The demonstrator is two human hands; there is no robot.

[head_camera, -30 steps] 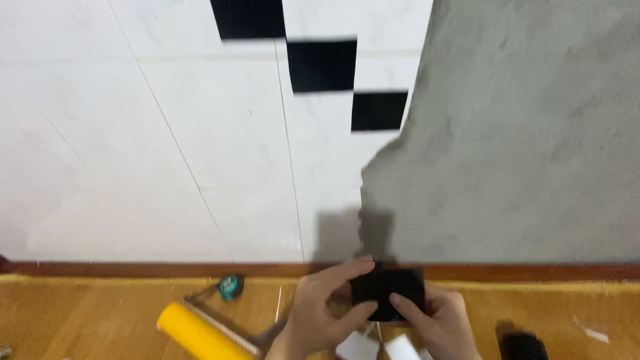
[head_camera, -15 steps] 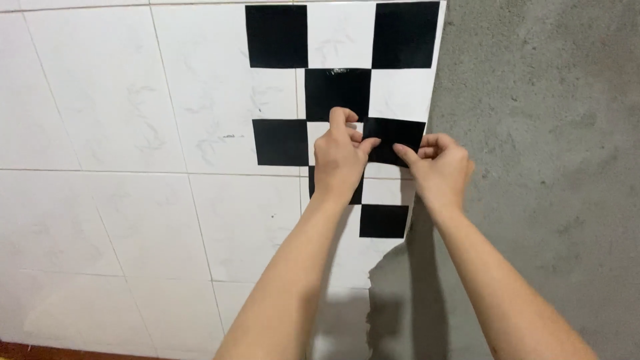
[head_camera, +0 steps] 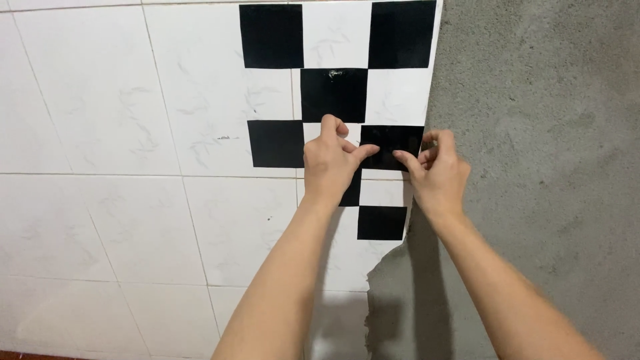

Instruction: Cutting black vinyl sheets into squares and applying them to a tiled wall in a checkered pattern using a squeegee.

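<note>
A black square sheet is held flat against the white tiled wall, inside a checker pattern of several black squares. My left hand pinches its left edge with thumb and fingers. On the sheet's right edge and lower side, my right hand grips it with the fingertips. Both forearms reach up from the bottom of the view. The sheet sits right of a bare white gap and above another black square.
Rough grey cement wall fills the right side, beginning at the tiles' ragged edge. A broken tile edge shows grey cement low down. White tiles with grout lines cover the left.
A second ago both hands held the black sheet low near the floor. They rose to the wall and now press it into the checker pattern; the view moved in closer.
</note>
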